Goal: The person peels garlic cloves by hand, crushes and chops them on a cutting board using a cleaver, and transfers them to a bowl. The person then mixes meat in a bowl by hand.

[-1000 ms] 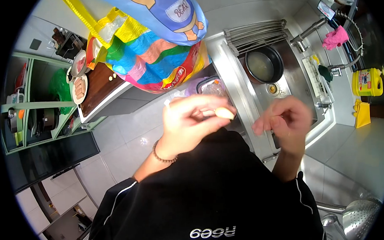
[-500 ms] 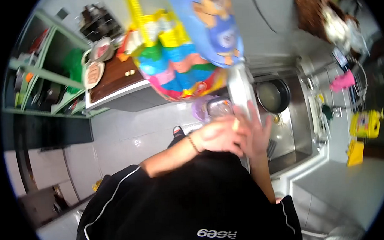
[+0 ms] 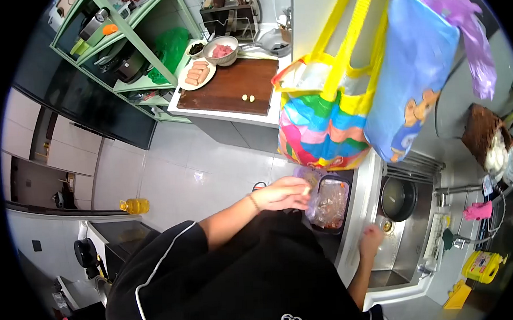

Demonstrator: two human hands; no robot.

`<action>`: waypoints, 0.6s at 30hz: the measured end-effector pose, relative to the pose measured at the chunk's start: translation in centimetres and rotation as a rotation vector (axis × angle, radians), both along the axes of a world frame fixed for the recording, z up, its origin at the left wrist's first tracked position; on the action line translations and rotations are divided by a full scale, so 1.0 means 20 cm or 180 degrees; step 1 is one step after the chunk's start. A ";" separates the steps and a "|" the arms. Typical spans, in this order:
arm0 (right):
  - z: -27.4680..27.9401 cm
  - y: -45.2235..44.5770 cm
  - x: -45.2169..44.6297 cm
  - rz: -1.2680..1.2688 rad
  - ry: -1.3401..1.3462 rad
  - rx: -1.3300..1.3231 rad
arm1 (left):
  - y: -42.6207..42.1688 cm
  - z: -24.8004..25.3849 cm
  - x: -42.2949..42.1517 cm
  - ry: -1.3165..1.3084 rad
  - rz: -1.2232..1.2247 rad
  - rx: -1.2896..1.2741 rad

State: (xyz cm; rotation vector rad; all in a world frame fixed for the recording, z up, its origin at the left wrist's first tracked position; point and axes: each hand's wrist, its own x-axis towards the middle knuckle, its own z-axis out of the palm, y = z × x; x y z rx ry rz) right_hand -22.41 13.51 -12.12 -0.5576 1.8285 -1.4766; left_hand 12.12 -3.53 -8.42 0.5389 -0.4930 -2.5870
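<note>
My left hand (image 3: 283,194) is closed, pinching a small pale piece (image 3: 306,190) that looks like a garlic clove. It is just left of a black bin (image 3: 348,208) lined with a clear bag and holding scraps. My right hand (image 3: 372,239) is curled closed over the near rim of the steel sink (image 3: 393,256); whether anything is in it is hidden. Two similar pale pieces (image 3: 248,98) lie on the brown cutting board (image 3: 226,84). In the sink stands a round dark pot (image 3: 398,199) with cloudy liquid.
A plate of sausages (image 3: 198,74) and a bowl of pink meat (image 3: 221,50) stand at the board's far side. A colourful bag (image 3: 324,128) and a blue bag (image 3: 411,67) hang between counter and sink. A yellow jug (image 3: 482,266) is right of the sink.
The view has swung left, showing more of the cutting board. My hands, close together half a second ago, are now apart, the left still with the pale piece and the right by the sink.
</note>
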 end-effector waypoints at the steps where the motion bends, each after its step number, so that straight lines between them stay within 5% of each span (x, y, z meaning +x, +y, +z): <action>1: -0.04 -0.02 -0.02 0.0041 0.0468 -0.0143 | -0.01 -0.06 0.11 -0.0032 0.0171 0.0242; 2: 0.18 -0.07 0.05 -0.0229 -0.0336 -0.0312 | -0.01 -0.10 0.22 0.0064 0.0431 0.0389; 5: 0.24 -0.14 0.12 0.0580 0.1069 0.0282 | -0.08 -0.19 0.52 -0.0158 0.1059 0.0442; 7: 0.19 -0.15 0.20 0.0710 0.1143 0.0571 | -0.24 -0.22 0.69 -0.0643 0.1684 0.0426; 10: 0.20 -0.16 0.39 0.0802 0.1824 0.0860 | -0.68 -0.22 0.90 -0.2804 0.2237 -0.0653; 12: 0.15 -0.19 0.54 0.0818 0.1891 0.0968 | -1.01 -0.27 1.03 -0.3626 0.2202 -0.1176; 14: 0.04 -0.20 0.68 0.0916 0.2107 0.1124 | -1.34 -0.45 1.13 -0.3616 0.2145 -0.2633; 17: -0.15 -0.21 0.93 0.0392 0.2152 0.0698 | -1.64 -0.44 1.17 -0.4440 0.1248 -0.3064; 18: -0.10 -0.22 0.99 0.0706 0.2234 0.1360 | -1.69 -0.41 1.18 -0.4543 0.0924 -0.3223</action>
